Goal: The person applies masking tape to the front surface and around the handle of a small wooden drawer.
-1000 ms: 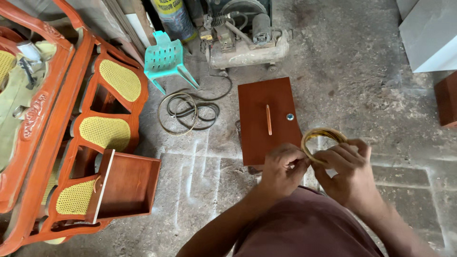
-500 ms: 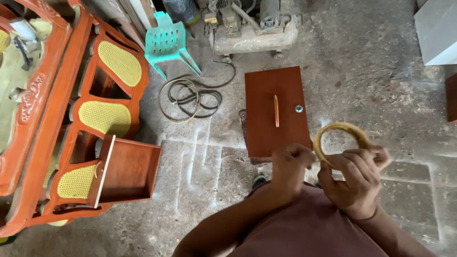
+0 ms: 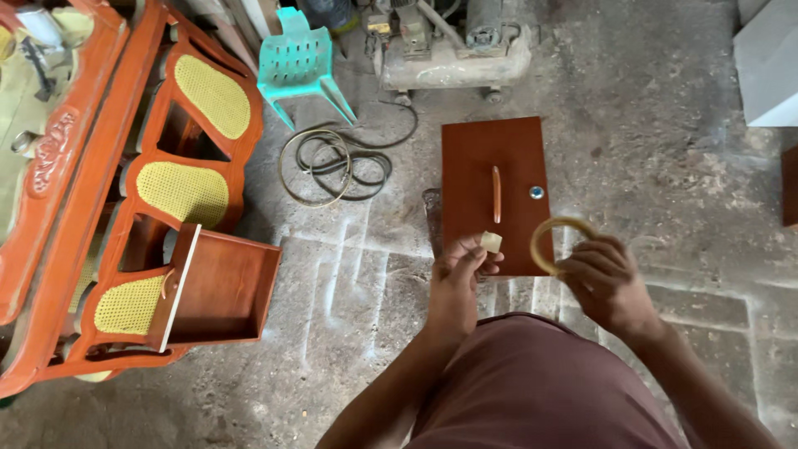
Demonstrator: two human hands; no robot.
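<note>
Both hands occupied above a brown wooden panel on the concrete floor.

Left hand [image 3: 462, 270] pinches a small pale piece of tape [image 3: 492, 242] between thumb and fingertips, just over the near edge of the wooden panel [image 3: 478, 158]. Right hand [image 3: 605, 278] grips a tape roll [image 3: 555, 241], a yellowish ring, at its lower rim, over the panel's near right corner. The panel lies flat on the floor [image 3: 665, 166], bearing a slim wooden handle [image 3: 496, 193] at its centre and a small round lock [image 3: 537, 192] toward its right edge. Beyond its far edge stands an air compressor [image 3: 455, 50]. To the left: coiled hose [image 3: 332, 165], turquoise plastic chair [image 3: 301, 62], open wooden drawer [image 3: 223, 287], orange cane-panelled furniture [image 3: 125, 191].
</note>
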